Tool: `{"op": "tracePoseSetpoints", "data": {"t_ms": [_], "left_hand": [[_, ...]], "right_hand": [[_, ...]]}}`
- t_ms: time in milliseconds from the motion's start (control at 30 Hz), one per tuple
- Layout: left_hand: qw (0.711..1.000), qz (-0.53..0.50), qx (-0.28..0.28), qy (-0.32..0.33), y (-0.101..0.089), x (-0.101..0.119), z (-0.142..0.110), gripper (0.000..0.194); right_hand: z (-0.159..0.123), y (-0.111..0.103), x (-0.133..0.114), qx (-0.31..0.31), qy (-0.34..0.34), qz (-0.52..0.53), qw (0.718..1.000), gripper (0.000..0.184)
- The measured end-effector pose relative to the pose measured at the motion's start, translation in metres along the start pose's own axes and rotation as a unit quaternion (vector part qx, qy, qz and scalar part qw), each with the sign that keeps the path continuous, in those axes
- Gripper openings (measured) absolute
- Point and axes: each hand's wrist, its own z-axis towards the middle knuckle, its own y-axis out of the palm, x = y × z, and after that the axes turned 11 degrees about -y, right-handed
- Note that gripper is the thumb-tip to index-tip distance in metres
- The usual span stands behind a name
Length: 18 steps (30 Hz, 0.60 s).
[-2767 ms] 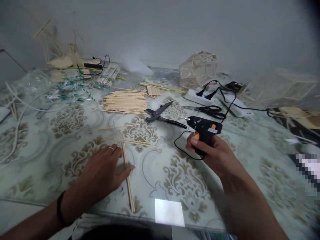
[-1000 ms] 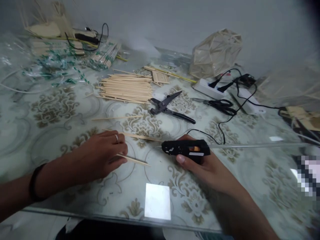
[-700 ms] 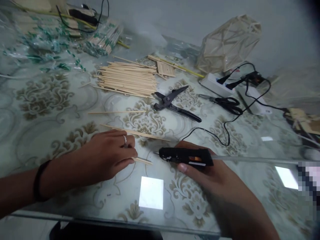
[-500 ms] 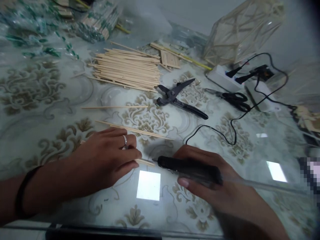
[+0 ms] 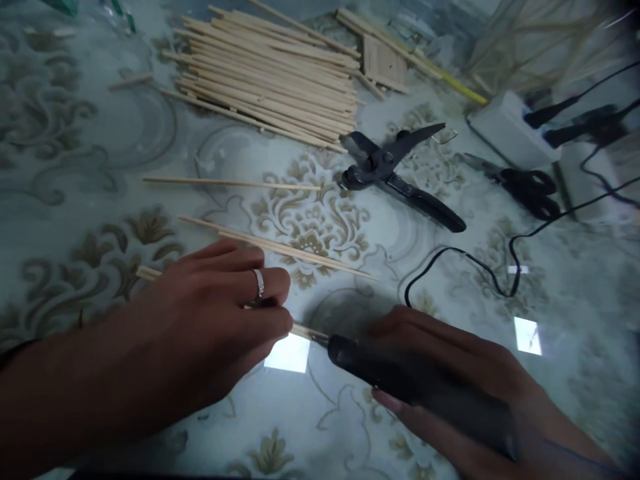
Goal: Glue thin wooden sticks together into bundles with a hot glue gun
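Note:
My left hand (image 5: pixel 225 313), with a ring on one finger, is closed on thin wooden sticks (image 5: pixel 306 331) pressed low over the table. Their far ends (image 5: pixel 149 273) poke out on the other side of the hand. My right hand (image 5: pixel 450 360) grips a black hot glue gun (image 5: pixel 420 380), its metal nozzle at the short stick ends beside my left fingertips. Whether the nozzle touches the wood is hard to tell. Just beyond my left knuckles lie a pair of loose sticks (image 5: pixel 300 253), with a single stick (image 5: pixel 230 183) farther off.
A heap of wooden sticks (image 5: pixel 270 80) lies at the back. Black pliers-like cutters (image 5: pixel 390 170) rest open right of it, then scissors (image 5: pixel 530 190) and a white power strip (image 5: pixel 515 130). A black cord (image 5: pixel 465 252) curves toward my right hand. A stick frame (image 5: pixel 540 40) stands behind.
The view has moved closer to the table. My right hand has brought the glue gun's nozzle up to the stick ends. My left hand keeps its hold on the sticks.

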Motion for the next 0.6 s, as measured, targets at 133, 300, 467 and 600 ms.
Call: {"op": "tracePoseSetpoints", "data": {"t_ms": [133,300,467,600], "left_hand": [[1.000,0.009,0.004,0.002,0.0005,-0.0008,0.0004,0.027],[1.000,0.009,0.012,0.014,-0.0006,-0.0016,-0.0018,0.027],[1.000,0.007,0.010,0.008,-0.0002,-0.0035,-0.0027,0.024],[1.000,-0.001,0.010,0.007,0.0016,-0.0049,-0.0018,0.022]], "right_hand": [[0.0015,0.0016,-0.0003,0.004,-0.002,-0.010,1.000,0.016],[0.0068,0.0015,-0.0029,0.008,-0.007,0.002,1.000,0.017],[0.0040,0.0012,-0.0013,0.015,0.006,-0.010,1.000,0.016],[-0.0022,0.0022,0.0016,0.008,0.022,-0.026,0.999,0.012]]}}
